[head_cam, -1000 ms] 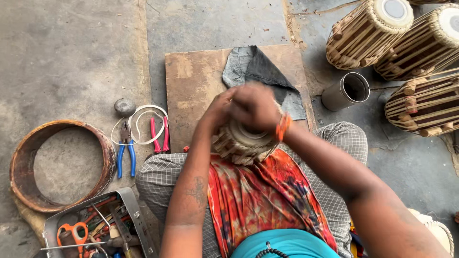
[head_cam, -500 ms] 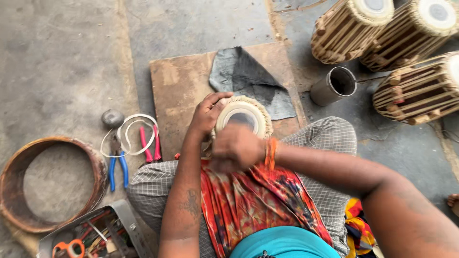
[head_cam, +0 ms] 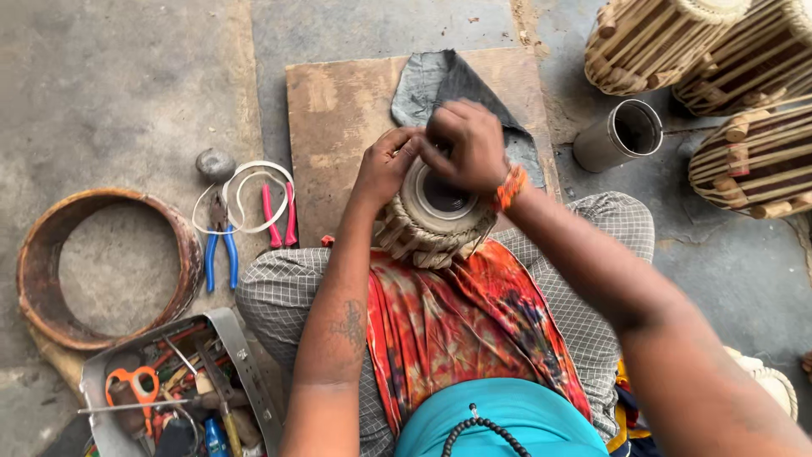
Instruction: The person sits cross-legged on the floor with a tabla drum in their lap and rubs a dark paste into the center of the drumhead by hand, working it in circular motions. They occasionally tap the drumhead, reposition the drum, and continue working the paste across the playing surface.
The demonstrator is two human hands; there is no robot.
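Note:
A small hand drum [head_cam: 433,222] with a pale skin head, a black centre patch and a braided rim rests in my lap on an orange-red cloth [head_cam: 461,317]. My left hand [head_cam: 385,165] grips the drum's far left rim. My right hand [head_cam: 465,145] is curled over the far edge of the drum head, fingers pressed on the rim next to the left hand. An orange band circles my right wrist.
A wooden board [head_cam: 338,127] with a grey cloth [head_cam: 440,85] lies ahead. Pliers [head_cam: 220,254], pink-handled cutters [head_cam: 279,216], white cord and a round stone [head_cam: 216,163] lie left. A rusty hoop [head_cam: 34,254], tool tray [head_cam: 182,389], metal cup [head_cam: 622,135] and larger drums [head_cam: 753,161] surround me.
My right hand moved from the near side of the drum head to its far edge, beside the left hand. The drum head now shows more of its black centre.

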